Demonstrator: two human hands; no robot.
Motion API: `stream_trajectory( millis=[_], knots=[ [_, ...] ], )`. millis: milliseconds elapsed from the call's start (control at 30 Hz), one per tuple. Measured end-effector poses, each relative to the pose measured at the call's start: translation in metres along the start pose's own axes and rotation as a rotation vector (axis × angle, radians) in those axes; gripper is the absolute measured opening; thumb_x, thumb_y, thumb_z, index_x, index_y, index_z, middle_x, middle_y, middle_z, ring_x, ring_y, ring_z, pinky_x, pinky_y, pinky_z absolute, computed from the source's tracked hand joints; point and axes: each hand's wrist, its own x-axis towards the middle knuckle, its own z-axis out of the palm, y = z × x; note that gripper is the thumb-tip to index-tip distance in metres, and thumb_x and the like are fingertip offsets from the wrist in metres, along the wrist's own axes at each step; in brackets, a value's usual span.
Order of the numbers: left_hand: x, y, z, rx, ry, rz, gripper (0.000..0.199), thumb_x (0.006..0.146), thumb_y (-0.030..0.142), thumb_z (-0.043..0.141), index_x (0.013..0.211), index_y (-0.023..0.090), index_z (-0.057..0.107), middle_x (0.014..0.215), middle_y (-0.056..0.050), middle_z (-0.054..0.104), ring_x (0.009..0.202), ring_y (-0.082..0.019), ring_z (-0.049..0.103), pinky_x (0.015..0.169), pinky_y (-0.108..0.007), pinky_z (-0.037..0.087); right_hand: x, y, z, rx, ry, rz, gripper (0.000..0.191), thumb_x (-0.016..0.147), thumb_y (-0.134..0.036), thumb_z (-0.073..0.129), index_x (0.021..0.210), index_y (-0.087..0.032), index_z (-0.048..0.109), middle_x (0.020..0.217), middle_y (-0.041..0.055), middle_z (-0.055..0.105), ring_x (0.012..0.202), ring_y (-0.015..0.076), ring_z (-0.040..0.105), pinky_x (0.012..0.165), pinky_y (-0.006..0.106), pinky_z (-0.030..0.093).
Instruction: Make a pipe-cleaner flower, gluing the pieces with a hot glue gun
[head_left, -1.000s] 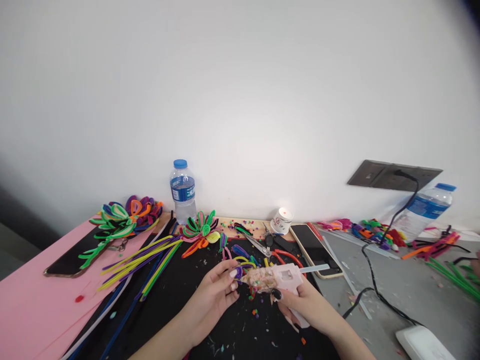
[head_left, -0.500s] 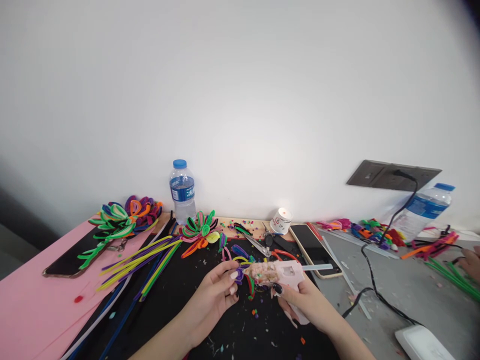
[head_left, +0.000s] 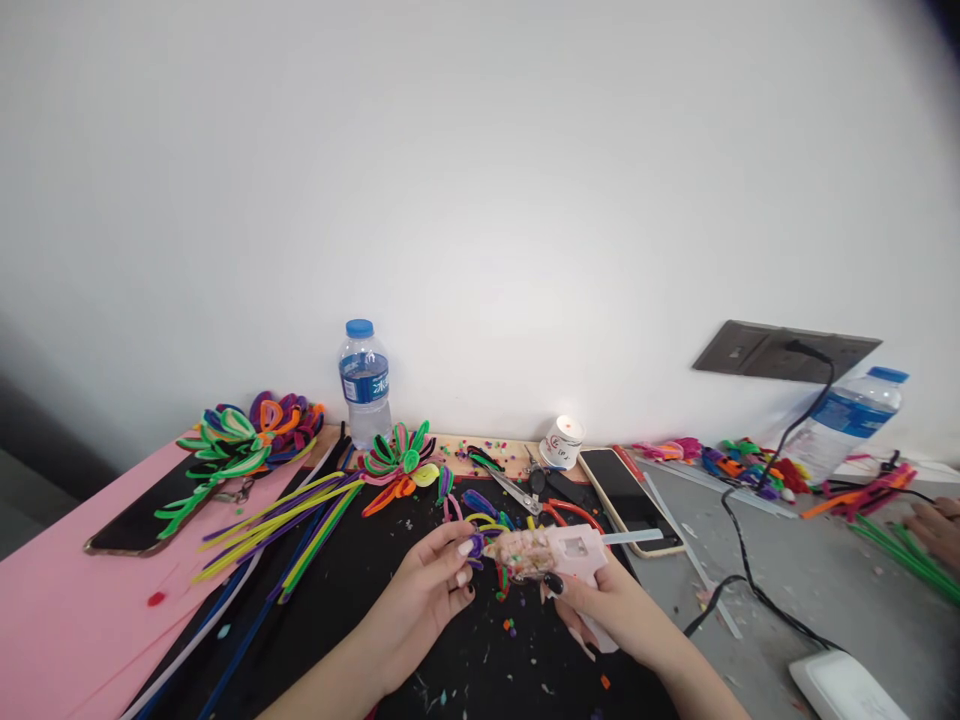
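Note:
My right hand (head_left: 600,600) is wrapped round a pale pink hot glue gun (head_left: 581,555), its front end crusted with glue and coloured bits. A clear glue stick (head_left: 634,537) sticks out of its back. The nozzle points left, at a small coil of purple pipe cleaner (head_left: 475,546) pinched in the fingertips of my left hand (head_left: 427,590). Whether the nozzle touches the coil I cannot tell. Just behind the gun lie scissors (head_left: 517,493) and several bent pipe cleaner pieces (head_left: 484,503).
A pipe cleaner flower (head_left: 401,455), a water bottle (head_left: 365,385) and loose pipe cleaners (head_left: 285,515) lie left. A paper cup (head_left: 562,442) and a phone (head_left: 630,500) stand behind right. A black cable (head_left: 742,545) crosses the grey table; another person's hand (head_left: 937,525) is far right.
Both my hands keep nearly the same place, with the glue gun at the purple coil. The other person's hand at far right has shifted slightly left.

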Motion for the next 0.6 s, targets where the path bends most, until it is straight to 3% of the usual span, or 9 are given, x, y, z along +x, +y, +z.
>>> stream_trajectory(
  millis=[200, 600],
  knots=[
    [0.0, -0.0013, -0.0008, -0.004, 0.012, 0.004, 0.024, 0.059, 0.02, 0.078, 0.08, 0.017, 0.066, 0.06, 0.005, 0.05, 0.051, -0.004, 0.043, 0.054, -0.019, 0.038, 0.0008, -0.0006, 0.0012, -0.007, 0.045, 0.001, 0.043, 0.069, -0.054, 0.057, 0.086, -0.017, 0.042, 0.039, -0.0098, 0.046, 0.029, 0.005, 0.035, 0.031, 0.016, 0.027],
    [0.001, -0.0013, -0.0015, 0.018, 0.02, 0.012, 0.024, 0.061, 0.021, 0.076, 0.083, 0.017, 0.066, 0.059, 0.005, 0.048, 0.051, -0.004, 0.043, 0.054, -0.019, 0.039, 0.0001, 0.0016, 0.0004, -0.021, -0.018, 0.023, 0.038, 0.07, -0.048, 0.058, 0.084, -0.017, 0.042, 0.04, -0.0098, 0.046, 0.031, 0.0048, 0.035, 0.032, 0.015, 0.026]
  ],
)
